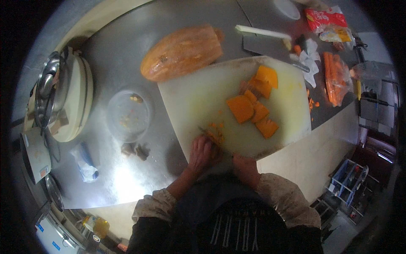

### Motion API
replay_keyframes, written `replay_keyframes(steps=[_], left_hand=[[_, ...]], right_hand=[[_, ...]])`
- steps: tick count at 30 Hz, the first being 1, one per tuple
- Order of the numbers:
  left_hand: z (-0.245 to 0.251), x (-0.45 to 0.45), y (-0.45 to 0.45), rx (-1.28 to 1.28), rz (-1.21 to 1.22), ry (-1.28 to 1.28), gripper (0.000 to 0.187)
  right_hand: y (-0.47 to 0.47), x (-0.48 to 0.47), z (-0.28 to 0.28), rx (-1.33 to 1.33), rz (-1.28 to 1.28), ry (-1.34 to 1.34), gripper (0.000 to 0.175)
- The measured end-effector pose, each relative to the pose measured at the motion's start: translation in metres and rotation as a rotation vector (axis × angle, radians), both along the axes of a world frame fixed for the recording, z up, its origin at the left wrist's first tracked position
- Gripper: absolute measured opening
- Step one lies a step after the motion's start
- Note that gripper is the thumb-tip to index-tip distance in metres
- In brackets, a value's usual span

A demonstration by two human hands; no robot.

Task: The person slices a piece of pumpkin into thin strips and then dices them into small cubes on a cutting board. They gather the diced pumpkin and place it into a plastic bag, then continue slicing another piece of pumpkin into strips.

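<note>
My left hand is curled low over the near-left part of a white cutting board, beside small orange scraps. A thin dark tip shows just past its fingers; what it belongs to is hidden. My right hand is bent at the board's near edge, and its grip is out of sight. Several flat chunks of orange squash lie on the board's right half. Beyond the board's far-left edge rests a large squash with tan-orange skin, its right end cut off.
A clear plastic bowl holding scraps stands left. Behind the board lie a wide-bladed cleaver and a long white stalk. Bagged carrots and a red package sit right. Round boards and metal pans lean far left.
</note>
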State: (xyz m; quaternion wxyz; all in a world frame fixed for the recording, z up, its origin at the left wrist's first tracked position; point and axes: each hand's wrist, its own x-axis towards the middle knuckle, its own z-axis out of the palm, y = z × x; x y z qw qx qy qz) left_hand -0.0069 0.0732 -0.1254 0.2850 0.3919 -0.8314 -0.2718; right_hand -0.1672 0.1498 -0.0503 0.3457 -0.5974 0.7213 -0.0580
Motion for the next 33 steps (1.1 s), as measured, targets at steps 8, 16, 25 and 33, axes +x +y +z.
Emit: replay_keyframes(steps=[8, 16, 25, 33], left_hand=[[0.008, 0.004, 0.005, -0.005, 0.035, 0.065, 0.047], [0.006, 0.006, 0.003, -0.033, -0.028, 0.033, 0.046], [-0.007, 0.008, 0.007, -0.025, -0.002, 0.06, 0.044], [-0.007, 0.006, 0.008, 0.005, 0.015, 0.074, 0.042]], right_hand=[[-0.008, -0.014, 0.019, 0.119, 0.15, 0.067, 0.018], [0.004, -0.014, 0.034, 0.145, 0.181, 0.097, 0.013], [0.003, -0.011, 0.014, 0.133, 0.225, 0.143, 0.011], [-0.008, -0.003, 0.001, 0.05, 0.187, 0.174, 0.008]])
